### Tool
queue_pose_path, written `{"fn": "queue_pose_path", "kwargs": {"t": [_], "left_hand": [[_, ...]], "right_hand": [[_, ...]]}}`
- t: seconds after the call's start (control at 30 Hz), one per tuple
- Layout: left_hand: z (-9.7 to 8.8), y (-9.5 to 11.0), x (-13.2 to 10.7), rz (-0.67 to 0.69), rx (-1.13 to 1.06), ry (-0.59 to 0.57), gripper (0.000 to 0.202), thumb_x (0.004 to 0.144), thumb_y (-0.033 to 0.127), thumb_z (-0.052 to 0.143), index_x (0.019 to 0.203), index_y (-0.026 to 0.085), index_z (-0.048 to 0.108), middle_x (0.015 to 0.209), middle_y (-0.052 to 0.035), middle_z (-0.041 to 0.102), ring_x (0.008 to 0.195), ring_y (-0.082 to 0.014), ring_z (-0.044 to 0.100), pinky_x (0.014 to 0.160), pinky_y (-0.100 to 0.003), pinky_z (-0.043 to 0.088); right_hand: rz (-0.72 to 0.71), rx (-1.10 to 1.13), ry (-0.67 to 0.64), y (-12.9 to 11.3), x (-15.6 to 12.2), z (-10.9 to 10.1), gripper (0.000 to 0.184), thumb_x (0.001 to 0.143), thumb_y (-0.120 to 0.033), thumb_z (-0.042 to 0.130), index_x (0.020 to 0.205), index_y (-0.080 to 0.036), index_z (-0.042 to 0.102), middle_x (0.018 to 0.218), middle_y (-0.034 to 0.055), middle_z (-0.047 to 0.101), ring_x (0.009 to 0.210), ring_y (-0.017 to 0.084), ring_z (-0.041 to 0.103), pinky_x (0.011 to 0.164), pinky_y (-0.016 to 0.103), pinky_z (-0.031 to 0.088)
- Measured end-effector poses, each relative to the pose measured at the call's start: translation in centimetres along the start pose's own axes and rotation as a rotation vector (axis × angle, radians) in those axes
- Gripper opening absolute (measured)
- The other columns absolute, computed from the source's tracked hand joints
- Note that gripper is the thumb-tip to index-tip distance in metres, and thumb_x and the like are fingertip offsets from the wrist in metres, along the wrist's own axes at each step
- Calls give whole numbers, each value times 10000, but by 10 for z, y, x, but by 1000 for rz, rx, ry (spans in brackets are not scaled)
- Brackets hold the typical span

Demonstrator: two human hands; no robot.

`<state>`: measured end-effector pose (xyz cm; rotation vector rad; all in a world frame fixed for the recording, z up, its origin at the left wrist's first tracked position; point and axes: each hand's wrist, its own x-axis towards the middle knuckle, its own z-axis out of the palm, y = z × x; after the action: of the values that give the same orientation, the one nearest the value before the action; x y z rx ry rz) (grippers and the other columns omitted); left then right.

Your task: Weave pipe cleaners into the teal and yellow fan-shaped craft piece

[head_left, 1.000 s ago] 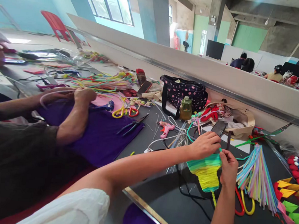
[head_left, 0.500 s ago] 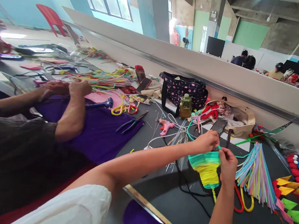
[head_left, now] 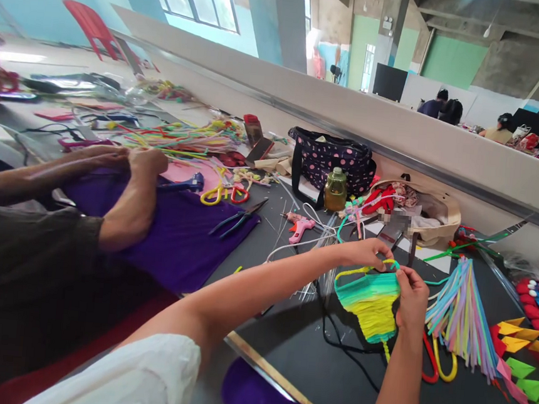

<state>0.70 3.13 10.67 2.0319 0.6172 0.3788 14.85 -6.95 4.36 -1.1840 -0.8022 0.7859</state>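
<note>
My left hand (head_left: 372, 254) has its fingers closed on a yellow pipe cleaner (head_left: 355, 272), which curves along the top of a woven panel (head_left: 373, 305) banded in teal and yellow. My right hand (head_left: 411, 293) pinches a teal pipe cleaner (head_left: 396, 265) at the panel's upper right corner. The panel hangs just below both hands, narrowing downward to a thin yellow tail (head_left: 385, 350). Some of its right edge is hidden behind my right hand. Another teal strand (head_left: 436, 282) runs off to the right of that hand.
Pastel strands (head_left: 464, 319) lie right, over red and yellow scissor handles (head_left: 447, 362). A pink glue gun (head_left: 300, 227), pliers (head_left: 238, 218), a bottle (head_left: 335, 192) and bags (head_left: 332, 160) stand beyond my arm. A co-worker's hands (head_left: 143, 159) are at left over purple cloth (head_left: 190, 245).
My left hand has drawn slightly left and away from my right fingers. A yellow pipe cleaner now arcs between my hands and over the panel's top; my right hand stays nearly in place.
</note>
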Motion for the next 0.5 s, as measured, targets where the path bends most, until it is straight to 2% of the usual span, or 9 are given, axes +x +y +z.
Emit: {"fn": "queue_pose_path", "kwargs": {"t": [0.1,0.27,0.37,0.5], "left_hand": [[5,6,-5,249,423,198,255,702,210,685,940,157,611,1003,-65,595,1011,-201,530,884,-310,431],[15,19,-11,420,887,275,147,837,202,549,974,161,581,1106,-113,574,1121,-246,483,970,-385,381],[17,22,-11,460,963,275,127,866,207,512,960,167,589,1075,-100,596,1125,-242,477,997,-386,353],[13,20,-11,457,935,276,125,883,245,516,930,179,612,1075,-88,605,1125,-234,481,981,-373,366]], "right_hand": [[25,34,11,0,0,0,290,672,-420,711,807,-166,678,733,17,653,649,141,540,637,271,435],[43,89,0,-2,-2,3,240,661,-377,730,781,-173,689,709,2,646,651,128,523,640,258,425],[42,97,-2,-3,-2,4,221,659,-361,729,778,-178,693,723,0,655,674,131,529,664,262,424],[42,78,-7,-3,-1,4,215,660,-359,725,773,-180,695,723,-1,656,674,132,528,669,266,420]]}}
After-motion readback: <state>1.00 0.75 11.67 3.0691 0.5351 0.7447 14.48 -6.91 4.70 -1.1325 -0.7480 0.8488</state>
